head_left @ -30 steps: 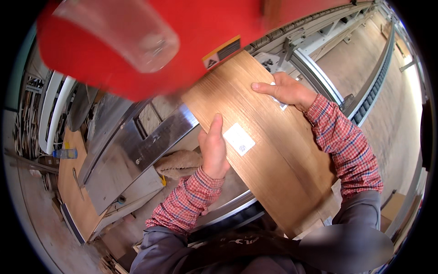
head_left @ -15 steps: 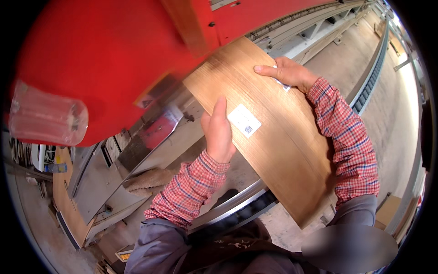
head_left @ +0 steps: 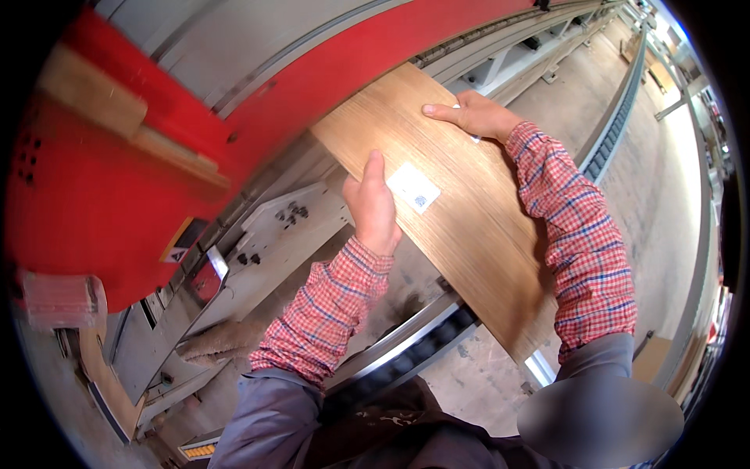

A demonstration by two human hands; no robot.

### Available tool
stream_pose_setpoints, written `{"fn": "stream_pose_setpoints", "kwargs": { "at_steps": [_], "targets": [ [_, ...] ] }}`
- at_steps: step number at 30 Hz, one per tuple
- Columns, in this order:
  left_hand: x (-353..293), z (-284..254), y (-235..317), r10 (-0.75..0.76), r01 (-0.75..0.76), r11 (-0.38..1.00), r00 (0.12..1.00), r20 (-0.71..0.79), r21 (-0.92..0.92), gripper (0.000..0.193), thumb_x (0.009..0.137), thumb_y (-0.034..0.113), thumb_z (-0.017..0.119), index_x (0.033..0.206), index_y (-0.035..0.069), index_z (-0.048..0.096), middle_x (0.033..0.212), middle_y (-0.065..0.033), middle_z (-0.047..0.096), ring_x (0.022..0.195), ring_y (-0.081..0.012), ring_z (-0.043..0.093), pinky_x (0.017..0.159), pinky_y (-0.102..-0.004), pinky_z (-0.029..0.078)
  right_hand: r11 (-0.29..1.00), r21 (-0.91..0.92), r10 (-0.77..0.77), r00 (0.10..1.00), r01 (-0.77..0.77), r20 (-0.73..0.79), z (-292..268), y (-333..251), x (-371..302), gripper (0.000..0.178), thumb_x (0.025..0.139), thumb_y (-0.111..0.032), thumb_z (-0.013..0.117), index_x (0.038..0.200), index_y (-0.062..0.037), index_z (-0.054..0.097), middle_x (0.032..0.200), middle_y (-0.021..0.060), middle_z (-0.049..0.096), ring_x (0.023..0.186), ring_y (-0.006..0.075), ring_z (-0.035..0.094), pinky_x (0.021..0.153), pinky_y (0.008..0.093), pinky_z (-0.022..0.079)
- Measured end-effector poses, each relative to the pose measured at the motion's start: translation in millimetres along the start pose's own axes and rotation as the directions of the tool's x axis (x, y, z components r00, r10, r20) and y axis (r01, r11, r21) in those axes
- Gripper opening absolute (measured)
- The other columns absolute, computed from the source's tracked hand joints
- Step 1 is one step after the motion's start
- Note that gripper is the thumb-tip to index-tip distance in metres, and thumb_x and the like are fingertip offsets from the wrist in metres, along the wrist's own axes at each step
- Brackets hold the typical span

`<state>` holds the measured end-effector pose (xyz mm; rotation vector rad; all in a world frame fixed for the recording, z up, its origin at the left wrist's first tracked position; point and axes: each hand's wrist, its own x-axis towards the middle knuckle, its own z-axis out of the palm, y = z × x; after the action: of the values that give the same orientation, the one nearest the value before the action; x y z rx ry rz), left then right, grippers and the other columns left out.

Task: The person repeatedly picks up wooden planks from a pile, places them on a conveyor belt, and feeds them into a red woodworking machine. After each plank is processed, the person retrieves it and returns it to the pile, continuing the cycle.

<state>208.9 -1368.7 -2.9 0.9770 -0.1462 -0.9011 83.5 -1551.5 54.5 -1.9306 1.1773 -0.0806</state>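
Note:
A long wood-grain panel [head_left: 469,234] is held up in front of me, slanting from upper left to lower right. On its face sits a white label [head_left: 415,187] with a square code. My left hand [head_left: 373,205] grips the panel's left edge beside that label, thumb on top and fingers hidden underneath. Across from it, my right hand [head_left: 478,117] grips the far right edge, its thumb flat on the face. Part of a second white label shows near the right hand. The panel's underside is hidden.
A red machine [head_left: 101,195] with a clear plastic cup [head_left: 61,299] stands at left. A roller conveyor track [head_left: 613,144] runs along the right, and another black roller section [head_left: 414,356] lies below the panel. Grey machine framework [head_left: 266,234] sits left of my left hand.
My view has shifted, so the red machine fills less of the picture and more grey framework shows. Both hands keep hold of the panel, which appears slightly higher and further left.

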Motion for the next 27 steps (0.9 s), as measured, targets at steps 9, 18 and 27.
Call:
{"fn": "stream_pose_setpoints", "kwargs": {
  "at_steps": [9, 18, 27],
  "targets": [
    [43, 93, -84, 0.065, -0.065, 0.996, 0.998, -0.001, -0.064, 0.036, 0.099, 0.017, 0.061, 0.119, -0.012, 0.058, 0.114, -0.0195, 0.067, 0.096, -0.0246, 0.068, 0.081, -0.0376, 0.056, 0.745, -0.597, -0.635, 0.592, 0.297, -0.497, -50, 17, -61, 0.044, 0.087, -0.028, 0.071, 0.118, -0.0003, 0.057, 0.107, 0.0206, 0.064, 0.097, 0.0408, 0.06, 0.084, 0.0521, 0.047],
    [66, 149, -125, -0.179, 0.17, 0.982, 0.977, 0.12, 0.082, 0.052, 0.1, 0.047, 0.047, 0.124, 0.002, 0.049, 0.106, -0.0182, 0.064, 0.085, -0.0308, 0.066, 0.064, -0.0497, 0.056, 0.796, -0.323, -0.605, 0.682, 0.512, -0.411, 19, -5, -251, 0.056, 0.091, -0.017, 0.07, 0.138, 0.0054, 0.049, 0.136, 0.0224, 0.056, 0.127, 0.0364, 0.052, 0.11, 0.0436, 0.038],
    [-215, -63, -10, 0.183, -0.09, 0.974, 0.849, 0.496, -0.206, 0.069, 0.102, 0.062, 0.04, 0.139, 0.004, 0.043, 0.124, -0.0159, 0.06, 0.103, -0.0232, 0.059, 0.082, -0.0409, 0.053, 0.281, -0.128, -0.956, 0.266, 0.951, -0.127, 201, -86, -319, 0.079, 0.103, -0.06, 0.027, 0.146, 0.0044, 0.043, 0.151, 0.0228, 0.045, 0.147, 0.0422, 0.031, 0.119, 0.0535, 0.022]
  ]
}}
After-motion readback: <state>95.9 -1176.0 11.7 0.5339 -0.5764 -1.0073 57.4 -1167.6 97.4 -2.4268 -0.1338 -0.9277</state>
